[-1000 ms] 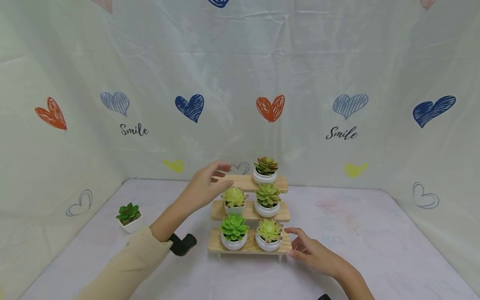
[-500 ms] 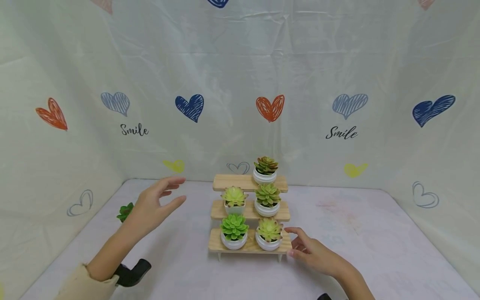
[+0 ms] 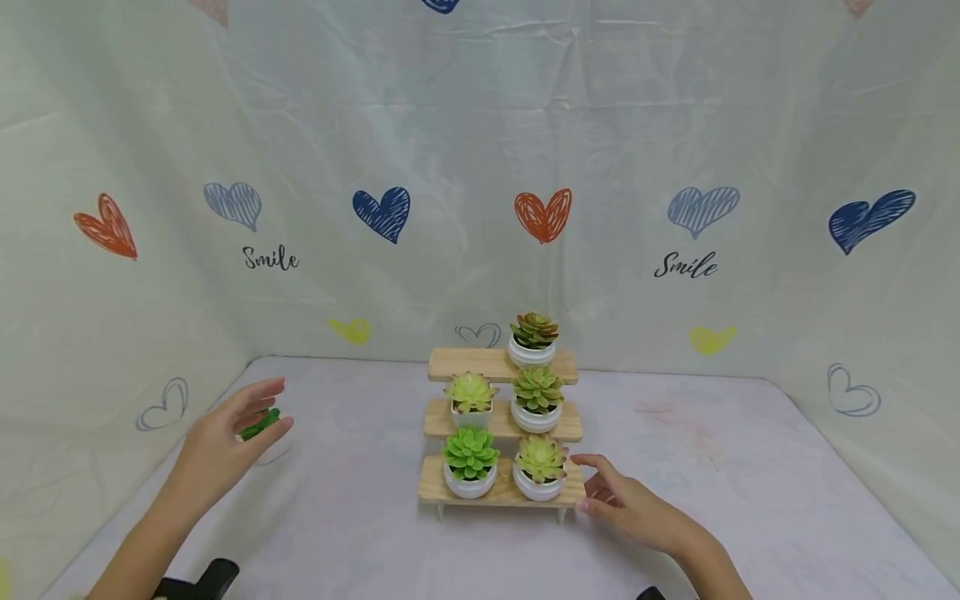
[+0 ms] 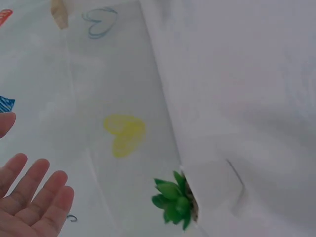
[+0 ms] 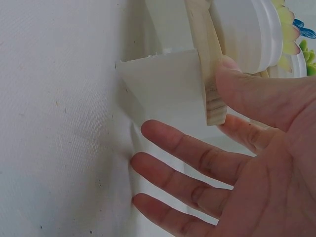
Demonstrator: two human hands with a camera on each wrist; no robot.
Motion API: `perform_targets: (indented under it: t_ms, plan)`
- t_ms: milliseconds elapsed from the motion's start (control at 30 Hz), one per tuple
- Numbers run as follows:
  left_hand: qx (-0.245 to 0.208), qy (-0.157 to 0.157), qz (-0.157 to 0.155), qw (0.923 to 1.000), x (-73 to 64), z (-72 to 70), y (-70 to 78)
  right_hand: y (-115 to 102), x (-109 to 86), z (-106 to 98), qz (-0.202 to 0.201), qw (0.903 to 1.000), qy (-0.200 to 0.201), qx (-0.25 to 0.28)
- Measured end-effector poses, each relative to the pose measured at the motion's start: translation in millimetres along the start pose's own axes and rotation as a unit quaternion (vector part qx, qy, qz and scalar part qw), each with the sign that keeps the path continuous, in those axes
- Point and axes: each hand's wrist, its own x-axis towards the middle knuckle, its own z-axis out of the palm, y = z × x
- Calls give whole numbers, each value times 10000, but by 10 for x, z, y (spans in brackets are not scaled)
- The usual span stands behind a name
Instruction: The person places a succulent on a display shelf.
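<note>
My left hand (image 3: 217, 442) hovers by a dark green succulent (image 4: 174, 201) at the table's left, thumb and fingers spread apart. In the head view that hand hides most of the plant's white pot (image 4: 217, 190). Nothing lies between its fingers. At centre stands a three-tier wooden plant stand (image 3: 468, 364). My right hand (image 3: 637, 512) holds the right end of its lowest board (image 5: 216, 106) between thumb and index finger, the other fingers stretched out beside it. Closest to that hand is a pale green succulent (image 3: 542, 458) in a round white pot.
A bright green succulent (image 3: 470, 454) shares the lowest board. Two more, one yellow-green (image 3: 470, 392) and one green (image 3: 537, 389), stand on the middle tier. A reddish-green succulent (image 3: 534, 330) sits at the top tier's right. A heart-printed curtain (image 3: 480, 125) backs the table (image 3: 712, 467).
My left hand has moved from beside the stand's upper tiers leftward and down to the dark green succulent. The right hand has stayed at the stand's lowest board.
</note>
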Motion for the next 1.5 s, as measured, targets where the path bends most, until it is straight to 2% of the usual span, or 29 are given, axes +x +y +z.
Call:
perform_targets:
  t_ms: [300,433,633,867,1200,1500]
  plan:
    - [-126,277,-350,9989,-18,-67,-492,-8,-6,-11,-44,10000,13,-22]
    - [-133,209,-451,9987,-29,-83,-630,-8,-4,-10,-82,10000,-17,39]
    - [-258,-201,-666,9972,-21,-51,-838,8,-4,-10,-133,9999,-38,74]
    - [-245,-876,-1104,9897,20,-27,-1072,26,0,-2,-229,9997,-25,20]
    - [-527,-1327,-1345,9806,46,76,-1219,4,-2,7,-179,9998,-13,-8]
    - [-401,-1233,-1607,9785,77,158,-1237,4,-6,7,-128,9999,34,-37]
